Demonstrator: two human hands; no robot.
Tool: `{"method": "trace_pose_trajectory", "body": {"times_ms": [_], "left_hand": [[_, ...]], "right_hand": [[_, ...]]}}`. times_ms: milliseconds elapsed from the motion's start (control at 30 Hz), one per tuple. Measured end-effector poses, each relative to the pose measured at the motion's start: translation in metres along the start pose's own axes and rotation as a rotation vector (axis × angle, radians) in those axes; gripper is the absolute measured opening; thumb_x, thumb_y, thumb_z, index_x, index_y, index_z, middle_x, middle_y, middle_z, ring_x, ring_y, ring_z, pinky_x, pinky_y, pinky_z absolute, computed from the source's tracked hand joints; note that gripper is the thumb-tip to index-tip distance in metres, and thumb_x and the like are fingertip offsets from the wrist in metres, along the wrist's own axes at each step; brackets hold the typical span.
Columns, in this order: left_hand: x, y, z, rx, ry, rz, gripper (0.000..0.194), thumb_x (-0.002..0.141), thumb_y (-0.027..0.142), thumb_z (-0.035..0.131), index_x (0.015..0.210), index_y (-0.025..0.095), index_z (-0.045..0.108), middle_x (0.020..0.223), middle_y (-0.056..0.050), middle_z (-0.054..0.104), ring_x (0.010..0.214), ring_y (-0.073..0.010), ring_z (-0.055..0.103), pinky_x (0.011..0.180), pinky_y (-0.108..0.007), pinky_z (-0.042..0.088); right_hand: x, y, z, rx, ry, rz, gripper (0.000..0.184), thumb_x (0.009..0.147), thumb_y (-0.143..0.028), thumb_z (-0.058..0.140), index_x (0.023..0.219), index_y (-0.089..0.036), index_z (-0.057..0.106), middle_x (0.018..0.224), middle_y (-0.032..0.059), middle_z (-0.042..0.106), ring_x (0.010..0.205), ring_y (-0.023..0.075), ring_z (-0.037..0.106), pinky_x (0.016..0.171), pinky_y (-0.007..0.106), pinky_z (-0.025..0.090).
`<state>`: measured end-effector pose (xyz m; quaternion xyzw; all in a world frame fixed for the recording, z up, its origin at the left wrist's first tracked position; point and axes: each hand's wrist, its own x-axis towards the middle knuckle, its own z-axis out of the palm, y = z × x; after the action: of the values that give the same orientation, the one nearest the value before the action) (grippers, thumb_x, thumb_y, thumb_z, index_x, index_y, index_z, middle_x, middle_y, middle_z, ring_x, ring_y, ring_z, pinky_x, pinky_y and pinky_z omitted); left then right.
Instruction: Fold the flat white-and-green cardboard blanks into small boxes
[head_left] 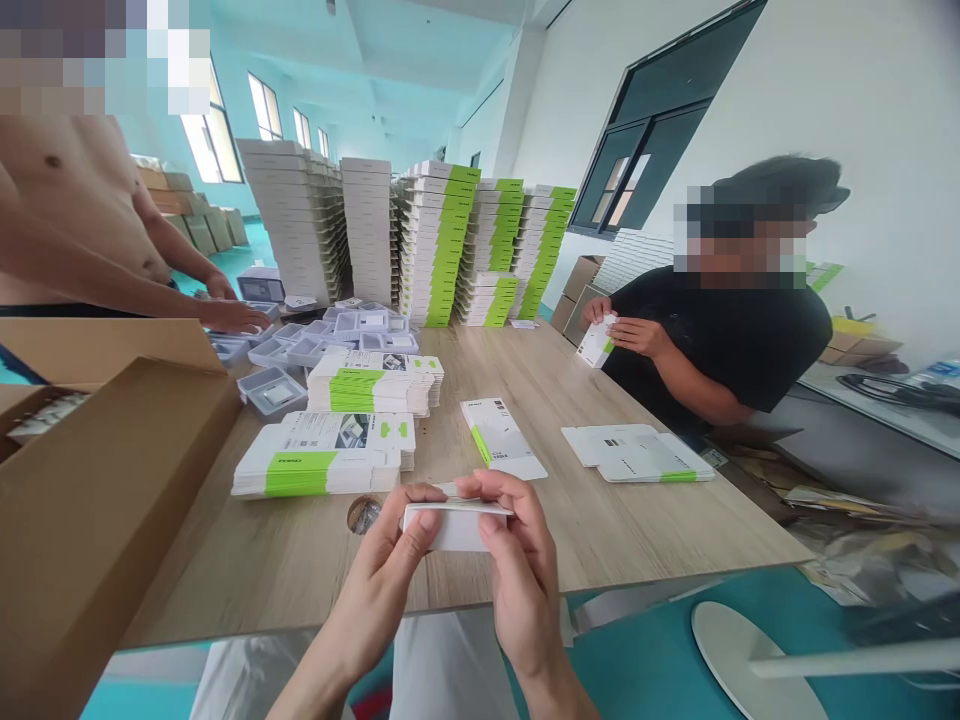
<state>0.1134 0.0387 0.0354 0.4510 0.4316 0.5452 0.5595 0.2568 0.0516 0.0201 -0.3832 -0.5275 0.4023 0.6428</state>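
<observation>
Between my two hands is a small white cardboard box (pixel 459 531), held up at the table's near edge. My left hand (pixel 394 560) grips its left end, thumb on the near face and fingers behind. At the right end, my right hand (pixel 521 560) pinches it the same way, with fingers over the top edge. The box's far side is hidden. Just beyond lies a flat white-and-green carton (pixel 504 440). To the left stand stacks of folded white-and-green cartons (pixel 322 455).
A large brown box (pixel 142 500) stands at the left. Clear plastic cases (pixel 274 390) lie near a standing person's hands (pixel 236 310). Tall carton stacks (pixel 442 245) rise at the back. Right, a seated person (pixel 705 340) holds a carton (pixel 597 342); flattened cartons (pixel 637 452) lie nearby.
</observation>
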Motion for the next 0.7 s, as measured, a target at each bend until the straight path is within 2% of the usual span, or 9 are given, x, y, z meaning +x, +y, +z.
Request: {"method": "trace_pose_trajectory", "body": {"times_ms": [100,233,333,500,567,633,700], "left_hand": [[-0.002,-0.002,-0.002,-0.022,-0.026,-0.041,0.041,0.1,0.06,0.059,0.119,0.026,0.07,0.125,-0.005,0.068,0.116,-0.0268,0.06,0.102,-0.036,0.049],[-0.002,-0.003,-0.002,-0.055,-0.083,-0.06,0.043,0.104,0.057,0.047,0.125,0.025,0.066,0.133,-0.007,0.066,0.122,-0.0282,0.057,0.105,-0.039,0.047],[-0.003,-0.005,0.001,0.022,-0.02,-0.022,0.046,0.105,0.06,0.043,0.122,0.024,0.066,0.131,-0.007,0.066,0.12,-0.0275,0.056,0.102,-0.038,0.048],[0.0,-0.011,0.011,0.123,0.105,0.103,0.055,0.105,0.066,0.04,0.117,0.02,0.069,0.119,-0.01,0.071,0.109,-0.0271,0.06,0.091,-0.036,0.054],[0.001,-0.012,0.012,0.128,0.113,0.12,0.057,0.104,0.067,0.041,0.117,0.019,0.069,0.118,-0.011,0.071,0.108,-0.0275,0.062,0.09,-0.037,0.056],[0.003,-0.011,0.01,0.104,0.066,0.091,0.06,0.104,0.069,0.039,0.122,0.019,0.067,0.12,-0.012,0.071,0.105,-0.0276,0.066,0.086,-0.037,0.059],[0.003,-0.01,0.005,0.155,-0.002,0.068,0.065,0.103,0.072,0.036,0.13,0.02,0.064,0.116,-0.012,0.072,0.089,-0.0252,0.07,0.075,-0.036,0.059]], "right_hand": [[0.0,0.007,-0.001,-0.033,-0.015,0.006,0.034,0.1,-0.047,0.057,0.122,-0.028,0.074,0.126,0.007,0.075,0.118,0.0277,0.066,0.097,0.041,0.053],[-0.001,0.011,0.002,-0.044,0.063,0.003,0.031,0.101,-0.046,0.053,0.111,-0.027,0.075,0.11,0.0046,0.074,0.105,0.025,0.066,0.088,0.037,0.053],[0.001,0.01,0.004,-0.113,0.052,-0.094,0.029,0.104,-0.042,0.049,0.101,-0.025,0.073,0.1,0.0043,0.072,0.096,0.0231,0.066,0.082,0.034,0.053],[0.005,0.009,0.005,-0.191,0.048,-0.187,0.027,0.106,-0.032,0.046,0.101,-0.026,0.071,0.098,0.0034,0.072,0.093,0.021,0.066,0.081,0.032,0.052],[0.006,0.01,0.004,-0.197,0.055,-0.176,0.027,0.105,-0.033,0.046,0.1,-0.026,0.072,0.098,0.0039,0.072,0.093,0.0217,0.066,0.08,0.032,0.052],[0.009,0.009,0.001,-0.187,0.041,-0.107,0.028,0.104,-0.035,0.046,0.099,-0.024,0.072,0.101,0.0056,0.073,0.094,0.0233,0.067,0.08,0.034,0.052],[0.01,0.005,-0.001,-0.163,0.001,0.002,0.03,0.103,-0.037,0.046,0.1,-0.023,0.072,0.106,0.0073,0.074,0.095,0.0246,0.068,0.079,0.035,0.053]]}}
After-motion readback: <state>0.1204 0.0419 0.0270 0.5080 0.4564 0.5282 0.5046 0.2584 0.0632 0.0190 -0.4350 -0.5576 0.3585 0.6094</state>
